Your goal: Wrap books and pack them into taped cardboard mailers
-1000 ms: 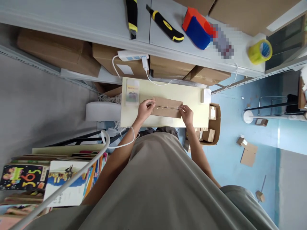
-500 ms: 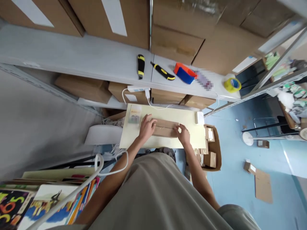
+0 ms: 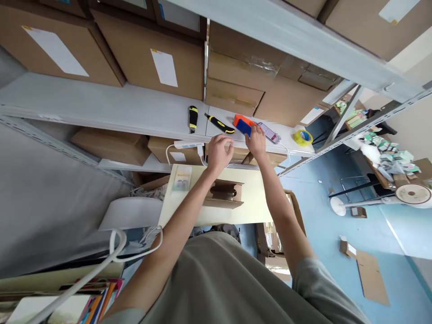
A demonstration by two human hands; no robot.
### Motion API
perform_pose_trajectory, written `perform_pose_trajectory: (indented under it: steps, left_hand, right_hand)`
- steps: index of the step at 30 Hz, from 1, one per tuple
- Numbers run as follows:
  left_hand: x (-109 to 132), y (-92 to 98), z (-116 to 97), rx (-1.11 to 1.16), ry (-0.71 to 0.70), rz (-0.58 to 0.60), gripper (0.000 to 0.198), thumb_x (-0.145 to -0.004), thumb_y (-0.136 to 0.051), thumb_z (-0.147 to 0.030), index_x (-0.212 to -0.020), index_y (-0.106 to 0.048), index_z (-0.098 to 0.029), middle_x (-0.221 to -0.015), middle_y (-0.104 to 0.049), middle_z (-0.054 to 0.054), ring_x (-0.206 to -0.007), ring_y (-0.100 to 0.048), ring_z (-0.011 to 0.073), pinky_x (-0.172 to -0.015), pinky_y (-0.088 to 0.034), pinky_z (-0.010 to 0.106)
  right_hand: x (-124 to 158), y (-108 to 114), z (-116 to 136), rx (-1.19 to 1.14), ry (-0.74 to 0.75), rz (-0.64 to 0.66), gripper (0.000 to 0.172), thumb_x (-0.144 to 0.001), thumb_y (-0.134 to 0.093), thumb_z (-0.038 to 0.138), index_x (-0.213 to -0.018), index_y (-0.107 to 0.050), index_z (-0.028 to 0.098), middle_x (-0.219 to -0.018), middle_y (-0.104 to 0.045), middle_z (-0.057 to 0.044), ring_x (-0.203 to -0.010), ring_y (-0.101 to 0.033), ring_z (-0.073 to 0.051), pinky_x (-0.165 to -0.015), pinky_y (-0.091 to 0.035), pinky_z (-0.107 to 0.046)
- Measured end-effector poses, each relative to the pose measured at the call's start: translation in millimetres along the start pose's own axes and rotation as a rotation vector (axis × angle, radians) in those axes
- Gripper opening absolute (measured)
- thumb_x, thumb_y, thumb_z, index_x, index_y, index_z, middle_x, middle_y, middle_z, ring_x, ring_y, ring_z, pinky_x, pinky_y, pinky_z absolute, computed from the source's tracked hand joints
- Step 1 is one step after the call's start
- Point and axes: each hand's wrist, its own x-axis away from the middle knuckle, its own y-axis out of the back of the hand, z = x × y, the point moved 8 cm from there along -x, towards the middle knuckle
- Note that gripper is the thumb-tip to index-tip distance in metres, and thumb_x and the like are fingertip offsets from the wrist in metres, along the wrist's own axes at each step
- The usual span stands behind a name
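Up at the front of the shelf, my right hand (image 3: pixel 256 143) has its fingers closed on the right end of an orange-and-blue tape dispenser (image 3: pixel 242 123). My left hand (image 3: pixel 219 154) hovers below the shelf edge, fingers loosely curved, a gap showing by the thumb, and nothing visible in it. Beneath my arms a cardboard box (image 3: pixel 221 203) lies on the pale yellow table (image 3: pixel 253 193) with its flaps apart. Something dark is inside it, too shadowed to name. A black-and-yellow utility knife (image 3: pixel 220 124) lies left of the dispenser, and a phone (image 3: pixel 269 133) right of it.
Another black-and-yellow cutter (image 3: pixel 193 119) and a yellow tape roll (image 3: pixel 303 137) rest on the grey shelf (image 3: pixel 135 101). A power strip (image 3: pixel 185 144) with cables hangs below. A printed card (image 3: pixel 182 178) lies on the table's left. A white lamp arm (image 3: pixel 81 281) crosses the lower left.
Both hands have left the cardboard box and moved up toward the shelf. The right hand has reached the tape dispenser. The box's flaps now stand apart, and the view has tilted upward.
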Motion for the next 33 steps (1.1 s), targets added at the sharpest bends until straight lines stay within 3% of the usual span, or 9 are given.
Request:
perform_pose_trajectory:
  steps: [4, 9, 11, 14, 17, 21, 28, 30, 33]
  left_hand:
    - [-1.5, -10.5, -10.8, 0.027, -0.014, 0.034, 0.026, -0.098, -0.064, -0.005, -0.097, -0.08, -0.025, -0.12, -0.085, 0.009, -0.123, -0.077, 0.0303, -0.119, -0.059, 0.05]
    - [31.7, -12.6, 4.8, 0.086, 0.06, 0.117, 0.027, -0.096, -0.064, -0.004, -0.102, -0.081, -0.024, -0.117, -0.086, 0.009, -0.119, -0.08, 0.0305, -0.115, -0.062, 0.05]
    - [55.9, -7.0, 16.6, 0.139, 0.113, 0.136, 0.022, -0.1, -0.065, -0.009, -0.107, -0.08, -0.024, -0.117, -0.086, 0.008, -0.118, -0.081, 0.0293, -0.113, -0.063, 0.048]
    - [102.3, 5.6, 33.9, 0.275, 0.237, 0.145, 0.014, -0.107, -0.07, -0.024, -0.12, -0.076, -0.025, -0.117, -0.086, 0.008, -0.111, -0.083, 0.0246, -0.101, -0.067, 0.04]
    - [150.0, 18.8, 43.0, 0.363, 0.356, 0.138, 0.027, -0.108, -0.077, -0.042, -0.128, -0.071, -0.025, -0.112, -0.084, 0.008, -0.104, -0.082, 0.0219, -0.094, -0.069, 0.035]
    - [194.5, 33.3, 41.3, 0.356, 0.417, 0.18, 0.032, -0.108, -0.075, -0.055, -0.119, -0.071, -0.025, -0.111, -0.082, 0.008, -0.101, -0.081, 0.0222, -0.094, -0.068, 0.036]
    - [215.1, 56.3, 22.3, 0.262, 0.405, 0.396, 0.026, -0.111, -0.068, -0.051, -0.117, -0.076, -0.027, -0.113, -0.08, 0.009, -0.103, -0.076, 0.0251, -0.092, -0.065, 0.04]
    - [209.5, 62.6, 17.7, 0.245, 0.388, 0.398, 0.027, -0.109, -0.071, -0.051, -0.121, -0.077, -0.027, -0.116, -0.08, 0.01, -0.107, -0.076, 0.026, -0.092, -0.064, 0.039]
    - [194.8, 68.2, 24.3, 0.361, 0.486, 0.343, 0.049, -0.104, -0.079, -0.062, -0.137, -0.076, -0.026, -0.126, -0.079, 0.011, -0.113, -0.077, 0.0273, -0.094, -0.065, 0.038]
  right_hand:
    - [-44.8, -17.7, 1.6, 0.106, -0.1, 0.156, 0.05, -0.111, -0.052, 0.013, -0.157, -0.055, -0.008, -0.162, -0.063, -0.039, -0.156, -0.062, -0.042, -0.135, -0.041, -0.055]
    - [-41.0, -30.4, -9.7, 0.051, -0.155, 0.153, 0.042, -0.112, -0.051, 0.01, -0.152, -0.058, -0.002, -0.143, -0.076, -0.034, -0.142, -0.073, -0.039, -0.132, -0.044, -0.053]
    - [-13.1, -32.8, -20.7, -0.109, -0.229, 0.051, 0.038, -0.116, -0.054, 0.021, -0.149, -0.06, 0.006, -0.136, -0.079, -0.029, -0.134, -0.076, -0.04, -0.124, -0.053, -0.055]
    - [63.8, -52.4, -23.2, -0.574, -0.292, -0.012, 0.042, -0.115, -0.062, 0.052, -0.139, -0.064, 0.017, -0.125, -0.082, -0.02, -0.118, -0.079, -0.036, -0.11, -0.062, -0.053]
    - [157.7, -81.3, 6.5, -1.139, -0.295, 0.109, 0.059, -0.098, -0.076, 0.077, -0.12, -0.069, 0.023, -0.117, -0.084, -0.012, -0.106, -0.079, -0.03, -0.105, -0.066, -0.048]
    - [246.0, -93.2, 45.9, -1.376, -0.397, 0.233, 0.063, -0.089, -0.086, 0.081, -0.115, -0.071, 0.025, -0.113, -0.085, -0.009, -0.107, -0.078, -0.028, -0.11, -0.066, -0.047]
    - [279.8, -86.0, 66.6, -1.306, -0.407, 0.366, 0.078, -0.088, -0.076, 0.096, -0.125, -0.069, 0.027, -0.119, -0.084, -0.009, -0.116, -0.078, -0.031, -0.112, -0.068, -0.051]
    - [283.5, -84.1, 67.1, -1.295, -0.373, 0.378, 0.078, -0.09, -0.074, 0.097, -0.124, -0.069, 0.027, -0.118, -0.083, -0.01, -0.115, -0.078, -0.031, -0.111, -0.068, -0.051]
    - [291.9, -81.7, 69.8, -1.307, -0.29, 0.462, 0.072, -0.094, -0.077, 0.09, -0.128, -0.067, 0.027, -0.117, -0.084, -0.01, -0.108, -0.081, -0.031, -0.104, -0.07, -0.051]
